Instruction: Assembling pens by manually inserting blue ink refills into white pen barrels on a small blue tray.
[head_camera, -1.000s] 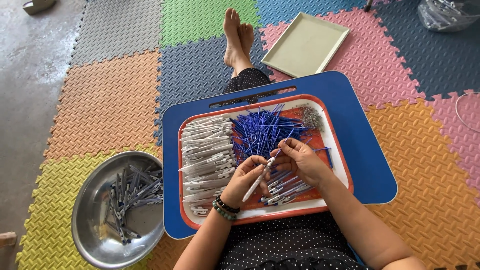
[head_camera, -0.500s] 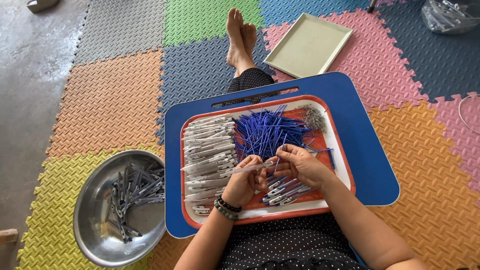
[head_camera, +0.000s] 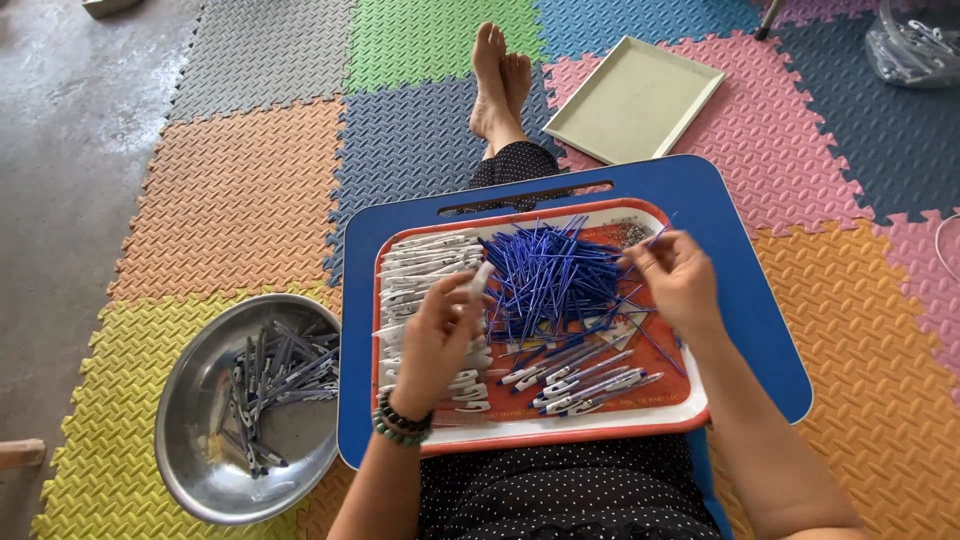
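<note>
An orange tray (head_camera: 660, 418) rests on a blue lap table (head_camera: 750, 300) over my legs. It holds a pile of blue refills (head_camera: 545, 270), white pen barrels (head_camera: 420, 258) on the left and assembled pens (head_camera: 585, 385) at the front. My left hand (head_camera: 432, 340) grips a white pen barrel (head_camera: 481, 277) above the barrel rows. My right hand (head_camera: 678, 278) is at the right edge of the refill pile, fingertips pinched on a thin blue refill (head_camera: 660, 228) beside a small heap of metal springs (head_camera: 632, 234).
A round metal bowl (head_camera: 195, 400) with several grey pens sits on the foam mat to my left. A pale green tray (head_camera: 635, 100) lies beyond the lap table, with a clear plastic bag (head_camera: 915, 45) at far right. My bare feet (head_camera: 497, 75) stretch ahead. Concrete floor lies left.
My hands were together over the tray's middle, working on one pen. They have parted: the left moved left with a white barrel, the right moved up and right to the refills.
</note>
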